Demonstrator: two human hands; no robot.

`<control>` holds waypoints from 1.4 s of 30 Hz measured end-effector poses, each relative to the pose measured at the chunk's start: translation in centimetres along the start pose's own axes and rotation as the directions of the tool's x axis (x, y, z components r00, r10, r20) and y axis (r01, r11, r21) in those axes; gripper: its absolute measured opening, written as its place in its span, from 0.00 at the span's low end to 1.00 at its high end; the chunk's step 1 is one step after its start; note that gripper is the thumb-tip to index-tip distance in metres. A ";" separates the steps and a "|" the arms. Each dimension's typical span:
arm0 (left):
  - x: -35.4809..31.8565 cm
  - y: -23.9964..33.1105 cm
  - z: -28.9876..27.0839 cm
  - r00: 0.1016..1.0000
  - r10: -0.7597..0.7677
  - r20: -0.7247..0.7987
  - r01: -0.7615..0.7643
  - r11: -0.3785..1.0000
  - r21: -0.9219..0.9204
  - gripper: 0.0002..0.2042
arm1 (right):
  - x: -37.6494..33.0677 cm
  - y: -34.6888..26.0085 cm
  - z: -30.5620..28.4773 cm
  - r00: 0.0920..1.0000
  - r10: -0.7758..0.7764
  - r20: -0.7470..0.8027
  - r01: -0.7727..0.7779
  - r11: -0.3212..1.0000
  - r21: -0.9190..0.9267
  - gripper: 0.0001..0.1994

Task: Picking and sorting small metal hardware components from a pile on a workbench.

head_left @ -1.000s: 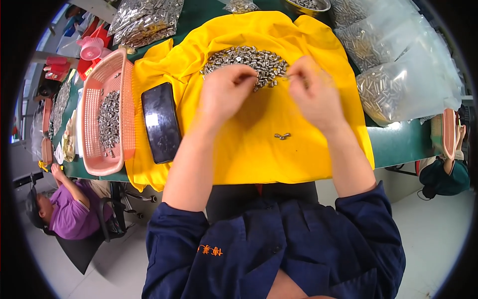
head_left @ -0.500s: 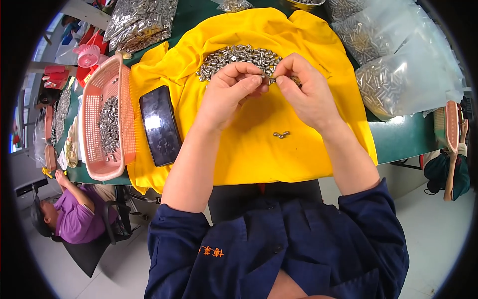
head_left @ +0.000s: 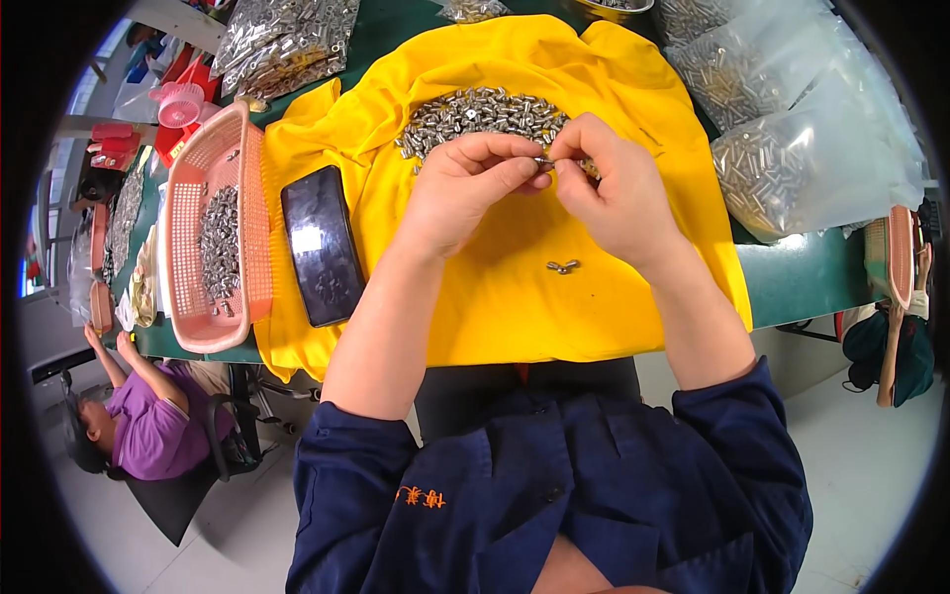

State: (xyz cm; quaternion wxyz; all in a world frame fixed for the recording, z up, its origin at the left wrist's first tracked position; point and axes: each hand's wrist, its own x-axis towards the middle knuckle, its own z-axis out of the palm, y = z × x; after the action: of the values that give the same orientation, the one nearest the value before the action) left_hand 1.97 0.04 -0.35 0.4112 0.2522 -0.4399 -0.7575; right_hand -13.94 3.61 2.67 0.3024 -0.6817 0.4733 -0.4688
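Observation:
Between my fingertips is a small metal cylindrical part (head_left: 543, 161), partly hidden by the fingers. My left hand (head_left: 473, 188) pinches it from one side with thumb and forefinger. My right hand (head_left: 609, 193) pinches at its other end, fingertips almost touching the left ones. Just behind both hands, a heap of small shiny metal cylinders (head_left: 475, 114) lies on a yellow cloth (head_left: 495, 327). A few loose metal pieces (head_left: 563, 266) rest together on the cloth, nearer to me than the hands.
Left of my arms lie a black phone (head_left: 323, 247) and a pink plastic basket (head_left: 180, 257) holding metal parts. Clear bags of metal parts (head_left: 762, 173) stand at the right, another bag (head_left: 282, 45) at the far left. A co-worker in purple (head_left: 158, 426) sits at left.
My hands have shifted slightly right and down, with the left fingers straighter around the small part. The co-worker's hands have moved along the table edge.

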 end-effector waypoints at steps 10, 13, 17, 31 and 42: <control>0.1 0.1 0.6 0.993 0.008 -0.118 0.017 0.978 0.207 0.05 | -0.1 0.7 0.4 0.998 0.055 0.003 -0.054 0.994 -0.095 0.02; 0.4 -0.1 -0.2 0.991 0.027 -0.133 0.018 0.944 0.329 0.06 | 0.1 1.0 0.3 1.000 0.022 0.012 -0.020 0.992 -0.126 0.02; -0.2 0.4 -0.4 0.999 -0.001 -0.048 0.029 0.807 0.590 0.04 | 0.7 1.0 -1.6 0.982 0.140 -0.129 -0.131 0.989 0.076 0.03; 2.2 0.0 2.3 0.962 0.192 0.194 -0.188 -0.046 0.981 0.07 | 1.0 1.5 -1.8 0.977 0.073 -0.202 -0.079 0.997 -0.020 0.05; 3.0 0.1 1.4 0.967 0.099 0.234 -0.231 -0.041 0.972 0.06 | 0.9 1.2 -1.8 0.980 0.062 -0.190 -0.075 0.995 -0.066 0.05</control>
State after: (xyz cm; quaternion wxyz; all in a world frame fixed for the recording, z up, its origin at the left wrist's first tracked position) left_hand -0.66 -1.86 0.33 0.1746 0.3791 -0.8922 -0.1728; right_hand -15.92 2.38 2.66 0.2475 -0.6283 0.5396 -0.5029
